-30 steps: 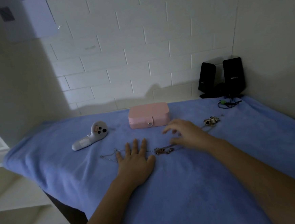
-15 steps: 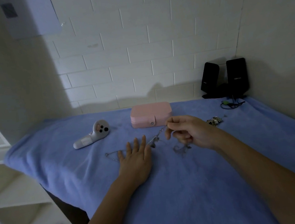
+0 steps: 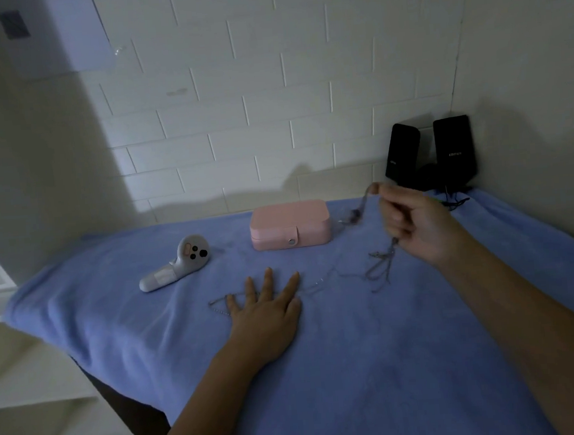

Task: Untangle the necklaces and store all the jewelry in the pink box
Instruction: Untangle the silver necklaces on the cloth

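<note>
Untangling was underway: left hand (image 3: 266, 316) lay flat, fingers spread, pinning one chain (image 3: 222, 306) to the blue cloth (image 3: 360, 383). Right hand (image 3: 413, 221), closed on the necklaces (image 3: 378, 265), held them raised w/ loops dangling. Next probably calls for teasing strands apart. Farther back, pink box (image 3: 289, 224) sat snapped shut (contents unseen).

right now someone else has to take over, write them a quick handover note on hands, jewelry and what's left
Left hand: flat on the blue cloth, fingers spread, pinning one end of a chain.
Right hand: raised right of the pink box, closed on a necklace that hangs from it, its lower loops dragging on the cloth.
A thin strand runs between the two hands, so the chains look still linked.
Pink box: closed, snap fastened, at the back.
Done: nothing stored.
Left: finish separating, open the box, put all the jewelry inside.
</note>
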